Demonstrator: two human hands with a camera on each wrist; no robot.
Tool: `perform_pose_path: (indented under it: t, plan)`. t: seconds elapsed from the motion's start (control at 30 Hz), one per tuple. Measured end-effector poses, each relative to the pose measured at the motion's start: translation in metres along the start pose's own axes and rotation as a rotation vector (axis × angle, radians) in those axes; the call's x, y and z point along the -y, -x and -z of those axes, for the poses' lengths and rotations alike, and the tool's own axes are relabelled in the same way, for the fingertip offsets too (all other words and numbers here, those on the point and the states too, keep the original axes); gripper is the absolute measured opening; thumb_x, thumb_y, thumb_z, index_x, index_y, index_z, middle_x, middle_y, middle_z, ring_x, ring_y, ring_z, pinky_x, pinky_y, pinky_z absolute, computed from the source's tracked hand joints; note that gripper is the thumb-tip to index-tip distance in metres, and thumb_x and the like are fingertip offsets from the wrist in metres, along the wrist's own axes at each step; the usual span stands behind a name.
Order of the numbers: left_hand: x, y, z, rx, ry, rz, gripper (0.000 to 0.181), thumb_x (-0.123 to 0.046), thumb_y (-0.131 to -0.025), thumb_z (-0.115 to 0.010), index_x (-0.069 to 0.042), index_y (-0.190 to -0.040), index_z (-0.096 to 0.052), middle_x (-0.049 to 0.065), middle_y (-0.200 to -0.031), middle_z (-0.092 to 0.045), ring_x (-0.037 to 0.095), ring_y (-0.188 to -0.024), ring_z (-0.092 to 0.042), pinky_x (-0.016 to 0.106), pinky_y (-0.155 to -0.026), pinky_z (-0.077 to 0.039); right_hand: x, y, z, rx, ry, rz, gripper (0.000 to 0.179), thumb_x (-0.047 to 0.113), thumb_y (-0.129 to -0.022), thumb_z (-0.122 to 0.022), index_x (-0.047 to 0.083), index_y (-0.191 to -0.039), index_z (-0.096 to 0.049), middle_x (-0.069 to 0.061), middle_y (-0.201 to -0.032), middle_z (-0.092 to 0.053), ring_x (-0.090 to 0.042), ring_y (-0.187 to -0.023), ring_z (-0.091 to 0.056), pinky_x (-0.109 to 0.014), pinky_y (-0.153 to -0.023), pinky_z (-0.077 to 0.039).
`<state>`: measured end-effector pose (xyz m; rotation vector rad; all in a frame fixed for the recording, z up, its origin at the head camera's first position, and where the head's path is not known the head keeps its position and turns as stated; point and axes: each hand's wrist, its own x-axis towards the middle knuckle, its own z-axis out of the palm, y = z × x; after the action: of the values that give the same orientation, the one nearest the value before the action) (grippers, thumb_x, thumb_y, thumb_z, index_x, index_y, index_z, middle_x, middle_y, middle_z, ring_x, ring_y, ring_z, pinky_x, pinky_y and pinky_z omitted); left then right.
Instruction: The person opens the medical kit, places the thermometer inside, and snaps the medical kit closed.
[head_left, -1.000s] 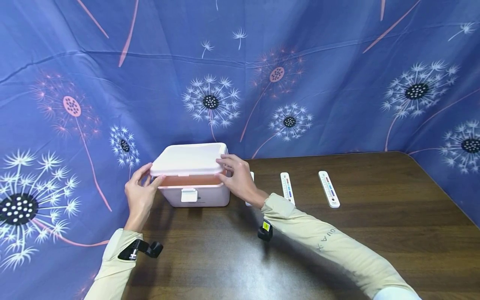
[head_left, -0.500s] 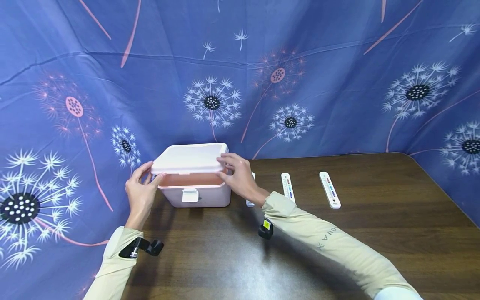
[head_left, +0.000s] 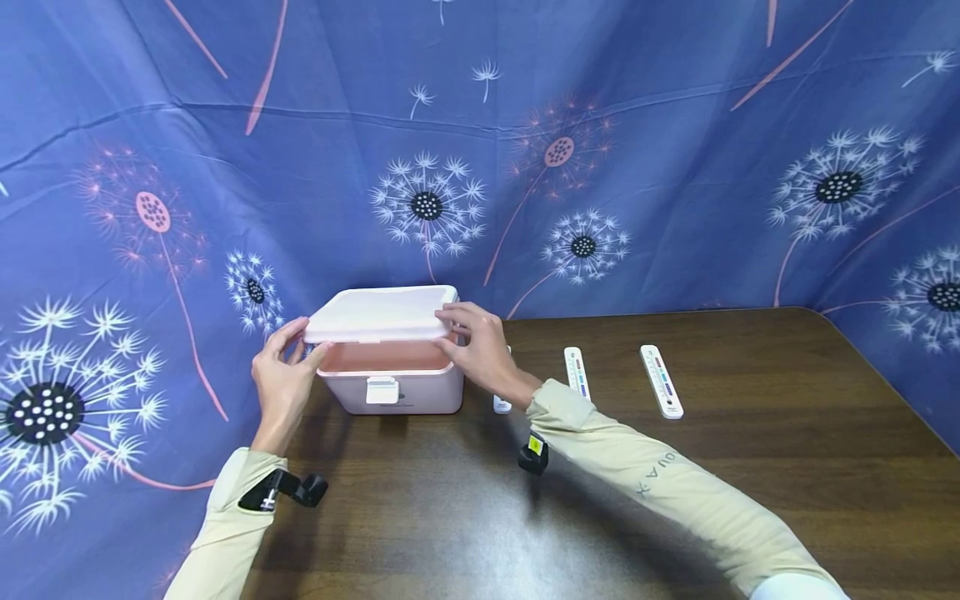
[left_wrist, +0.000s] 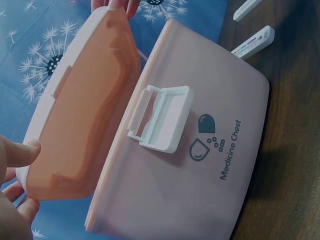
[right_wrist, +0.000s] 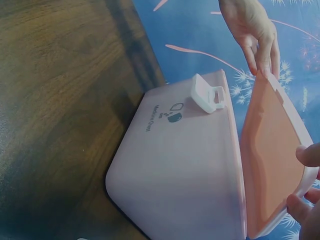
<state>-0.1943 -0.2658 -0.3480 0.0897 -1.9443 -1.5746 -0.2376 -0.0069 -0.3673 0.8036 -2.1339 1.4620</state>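
Observation:
A pale pink medicine chest (head_left: 427, 396), printed "Medicine Chest", stands on the table against the cloth. Its white-topped lid (head_left: 378, 313) is raised at the front and tilts up from the back, leaving a gap onto the peach inside. My left hand (head_left: 282, 379) pinches the lid's left front corner between thumb and fingers. At the right front corner, my right hand (head_left: 483, 357) grips the lid the same way. The lid's peach underside (left_wrist: 90, 115) shows in the left wrist view. On the chest's front, the white latch (left_wrist: 175, 120) hangs unfastened. What lies inside is hidden.
Right of the chest, three white strips like thermometers lie on the brown table (head_left: 750, 467): a far right one (head_left: 662, 382), a middle one (head_left: 576, 371) partly behind my sleeve, and a near one (head_left: 502, 405) mostly behind my right hand. A blue dandelion-patterned cloth (head_left: 660, 167) hangs behind.
The lid's front edge has risen a little, held by both hands, and the gap above the chest's rim has widened. The chest and the strips stay in place.

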Motion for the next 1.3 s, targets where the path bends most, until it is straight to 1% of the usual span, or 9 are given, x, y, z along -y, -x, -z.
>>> perform_pose_path:
  t: [0.17,0.23,0.33,0.53,0.63,0.77,0.87,0.97,1.3]
  plan:
    - [0.018,-0.009,0.001,-0.008,-0.013,-0.01,0.049,0.012,-0.07,-0.076,0.008,-0.117,-0.062,0.02,-0.123,-0.058,0.012,-0.107,-0.055,0.027,-0.098,-0.043,0.0,-0.002,0.001,-0.001,0.0,-0.001,0.033,-0.001,-0.075,-0.077,-0.005,-0.107,-0.068,-0.017,-0.112,-0.063,-0.025,-0.1,-0.063,-0.025,-0.082,-0.052]
    - [0.02,-0.01,0.001,-0.013,-0.019,-0.013,0.049,0.012,-0.07,-0.076,0.008,-0.118,-0.062,0.02,-0.123,-0.058,0.012,-0.107,-0.055,0.027,-0.098,-0.043,0.001,-0.002,0.001,-0.001,-0.002,0.0,0.034,-0.001,-0.075,-0.077,-0.005,-0.107,-0.068,-0.016,-0.112,-0.063,-0.024,-0.1,-0.063,-0.023,-0.082,-0.052]
    - [0.017,-0.01,0.001,-0.008,-0.014,-0.02,0.049,0.013,-0.07,-0.076,0.009,-0.117,-0.062,0.02,-0.123,-0.058,0.013,-0.107,-0.055,0.028,-0.098,-0.043,0.001,-0.003,0.001,-0.001,-0.008,-0.001,0.033,0.0,-0.076,-0.077,-0.005,-0.108,-0.068,-0.016,-0.112,-0.063,-0.024,-0.099,-0.063,-0.023,-0.082,-0.052]
    - [-0.004,-0.004,-0.002,0.006,-0.016,-0.032,0.048,0.015,-0.07,-0.075,0.013,-0.115,-0.061,0.024,-0.122,-0.056,0.016,-0.106,-0.056,0.03,-0.098,-0.043,0.001,-0.004,0.002,0.0,-0.016,-0.009,0.033,0.001,-0.076,-0.077,-0.005,-0.108,-0.068,-0.016,-0.112,-0.063,-0.023,-0.097,-0.063,-0.025,-0.083,-0.052]
    - [0.003,-0.008,-0.001,0.001,-0.034,-0.046,0.047,0.013,-0.071,-0.075,0.011,-0.116,-0.061,0.022,-0.121,-0.058,0.015,-0.107,-0.056,0.029,-0.097,-0.044,0.002,-0.005,0.002,0.0,-0.011,-0.008,0.034,0.001,-0.076,-0.078,-0.005,-0.108,-0.068,-0.016,-0.112,-0.064,-0.024,-0.098,-0.063,-0.022,-0.083,-0.052]
    - [0.006,-0.011,-0.001,0.0,-0.052,-0.067,0.045,0.012,-0.072,-0.075,0.009,-0.116,-0.063,0.022,-0.121,-0.059,0.019,-0.108,-0.056,0.029,-0.098,-0.044,0.002,-0.008,0.002,-0.002,-0.004,0.0,0.034,0.002,-0.076,-0.078,-0.005,-0.108,-0.068,-0.015,-0.112,-0.064,-0.024,-0.1,-0.062,-0.019,-0.083,-0.051]
    - [0.006,-0.012,-0.002,-0.008,-0.054,-0.071,0.045,0.01,-0.072,-0.076,0.008,-0.115,-0.063,0.021,-0.121,-0.059,0.017,-0.107,-0.056,0.028,-0.097,-0.044,0.002,-0.01,0.003,-0.004,0.0,0.011,0.035,0.003,-0.076,-0.078,-0.005,-0.108,-0.068,-0.016,-0.112,-0.064,-0.024,-0.1,-0.062,-0.021,-0.083,-0.051]
    - [0.014,-0.017,-0.002,-0.024,-0.046,-0.068,0.046,0.009,-0.07,-0.078,0.006,-0.114,-0.065,0.018,-0.119,-0.061,0.012,-0.104,-0.056,0.024,-0.095,-0.045,0.002,-0.011,0.004,-0.005,0.002,0.017,0.034,0.003,-0.076,-0.078,-0.005,-0.108,-0.068,-0.015,-0.111,-0.064,-0.024,-0.1,-0.062,-0.023,-0.083,-0.052]
    - [0.01,-0.02,-0.003,-0.033,-0.074,-0.048,0.046,0.008,-0.07,-0.079,0.004,-0.114,-0.066,0.015,-0.118,-0.062,0.012,-0.104,-0.057,0.024,-0.095,-0.045,0.003,-0.014,0.005,-0.006,0.009,0.024,0.033,0.004,-0.076,-0.078,-0.004,-0.107,-0.068,-0.014,-0.109,-0.065,-0.022,-0.099,-0.063,-0.022,-0.083,-0.052]
